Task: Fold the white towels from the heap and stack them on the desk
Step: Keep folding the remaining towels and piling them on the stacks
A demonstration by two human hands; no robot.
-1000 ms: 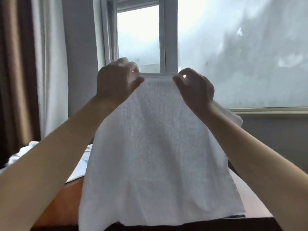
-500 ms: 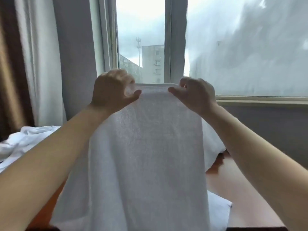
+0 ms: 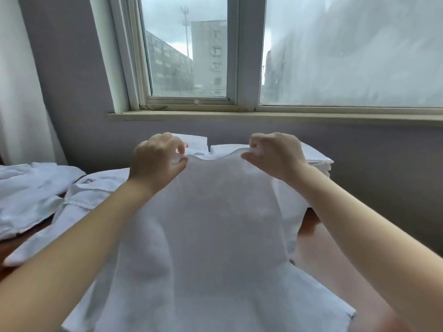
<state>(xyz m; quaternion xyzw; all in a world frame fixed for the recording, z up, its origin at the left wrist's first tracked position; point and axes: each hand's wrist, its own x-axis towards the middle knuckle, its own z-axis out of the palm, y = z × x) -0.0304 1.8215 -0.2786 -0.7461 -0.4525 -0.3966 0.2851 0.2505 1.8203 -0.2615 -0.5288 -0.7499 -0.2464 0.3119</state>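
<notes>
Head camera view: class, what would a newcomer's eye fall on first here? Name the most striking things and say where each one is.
First comes the white towel held up in the centre, its top edge pinched by the left hand and the right hand. Just behind them lie folded towels, and a rumpled heap of white cloth sits at the left. Above, the window shows grey apartment blocks.
</notes>
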